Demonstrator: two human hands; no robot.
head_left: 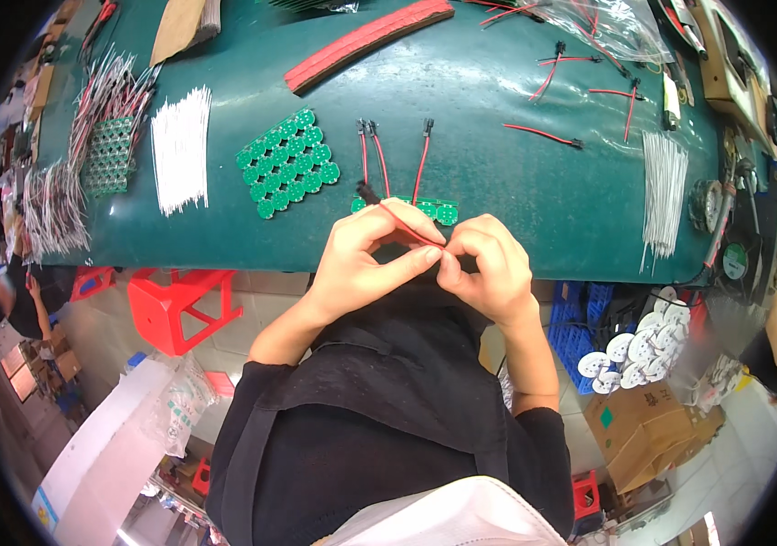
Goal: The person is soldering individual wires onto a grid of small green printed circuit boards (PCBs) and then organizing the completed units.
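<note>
Near the table's front edge, my left hand [372,250] and my right hand [490,264] meet fingertip to fingertip. Between them runs a short red and black wire lead [407,229] with a black connector at its far end. Both hands pinch it, the right one close to the wire's end. Just beyond my fingers lies a strip of small green circuit boards [446,213], partly covered by my left hand. Several more leads, one a red wire [421,173] with a black plug, reach from that strip toward the far side.
A panel of green boards [287,164] lies left of my hands, near a bundle of white wires [181,150]. Another white bundle [664,191] is at the right. Loose red leads [541,135] and a red foam strip [366,41] lie farther back. A red stool [175,309] stands below the edge.
</note>
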